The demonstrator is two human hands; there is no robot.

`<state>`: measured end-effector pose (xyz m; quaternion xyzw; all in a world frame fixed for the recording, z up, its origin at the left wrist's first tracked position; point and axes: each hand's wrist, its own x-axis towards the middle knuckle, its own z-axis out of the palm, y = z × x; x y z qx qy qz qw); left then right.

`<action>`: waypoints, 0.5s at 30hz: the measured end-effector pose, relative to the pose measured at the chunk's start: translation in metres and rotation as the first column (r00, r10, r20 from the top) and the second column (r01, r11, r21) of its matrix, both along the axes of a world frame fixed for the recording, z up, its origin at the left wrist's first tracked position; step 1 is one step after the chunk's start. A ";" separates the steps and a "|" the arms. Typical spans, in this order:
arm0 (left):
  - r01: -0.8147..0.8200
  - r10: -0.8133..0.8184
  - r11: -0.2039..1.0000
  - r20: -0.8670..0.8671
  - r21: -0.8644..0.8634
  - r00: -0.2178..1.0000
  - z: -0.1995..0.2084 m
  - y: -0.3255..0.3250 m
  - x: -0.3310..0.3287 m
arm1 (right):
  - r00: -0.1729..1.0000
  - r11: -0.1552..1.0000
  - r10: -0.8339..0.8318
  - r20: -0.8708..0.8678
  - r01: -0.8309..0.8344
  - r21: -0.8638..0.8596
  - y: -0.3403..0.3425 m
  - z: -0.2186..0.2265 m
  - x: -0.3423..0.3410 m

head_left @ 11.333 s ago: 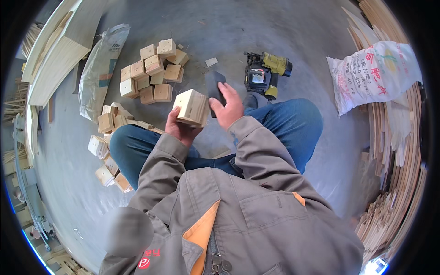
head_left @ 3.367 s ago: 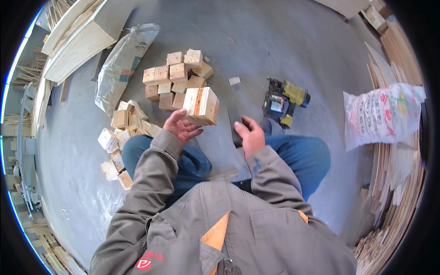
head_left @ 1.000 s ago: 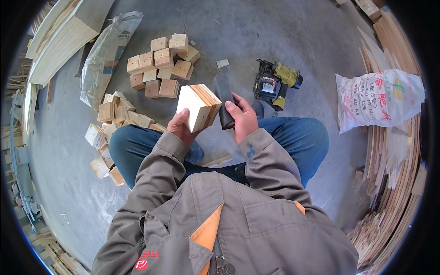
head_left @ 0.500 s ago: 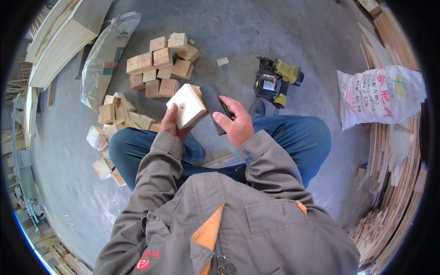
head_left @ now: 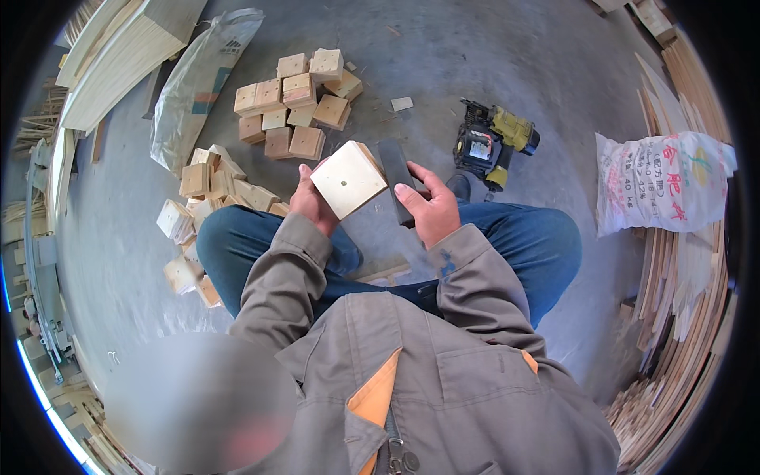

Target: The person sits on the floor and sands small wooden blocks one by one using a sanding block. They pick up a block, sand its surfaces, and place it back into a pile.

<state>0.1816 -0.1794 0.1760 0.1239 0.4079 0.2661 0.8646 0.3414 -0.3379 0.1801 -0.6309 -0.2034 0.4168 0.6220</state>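
A pale square wooden block [head_left: 348, 180] with a small dark spot in its broad face is gripped at its left edge by my left hand [head_left: 311, 202]. The thumb shows there, and the other fingers are largely hidden behind the block. My right hand [head_left: 434, 207] is closed around a dark grey rectangular sanding block [head_left: 393, 178], thumb across its near face. The sanding block stands tilted right beside the wood's right corner; whether they touch I cannot tell. Both are held above the floor, between my knees.
Wooden blocks are piled ahead [head_left: 297, 99] and by my left knee [head_left: 212, 186]. A black and yellow nail gun [head_left: 491, 146] lies beyond my right foot. A white woven sack [head_left: 661, 182] rests on stacked wood strips [head_left: 681, 309] at right. Another sack [head_left: 194, 99] and boards [head_left: 131, 67] are at left.
The wooden block has turned in my left hand, so its broad face shows more fully. The sanding block stays close beside it in my right hand. The whole view has shifted slightly.
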 end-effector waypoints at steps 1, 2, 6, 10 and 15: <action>0.005 -0.005 1.000 -0.016 -0.004 1.000 0.001 0.000 0.000 | 1.000 1.000 -0.005 -0.011 0.005 -0.002 0.000 0.001 -0.001; 0.009 -0.009 1.000 -0.010 0.001 1.000 0.002 -0.001 0.000 | 1.000 1.000 -0.011 -0.022 0.011 0.002 0.000 0.005 -0.001; 0.026 -0.026 1.000 0.007 0.016 1.000 0.006 -0.002 0.001 | 0.996 0.999 -0.025 -0.085 0.027 0.023 0.002 0.018 -0.003; 0.033 -0.031 0.999 -0.044 0.040 0.999 0.009 -0.004 0.001 | 0.992 0.998 -0.049 -0.112 0.052 0.025 0.002 0.016 -0.003; 0.029 -0.029 0.999 0.031 -0.021 0.999 0.010 -0.001 -0.004 | 0.991 0.999 -0.044 -0.129 0.047 0.020 0.002 0.015 -0.002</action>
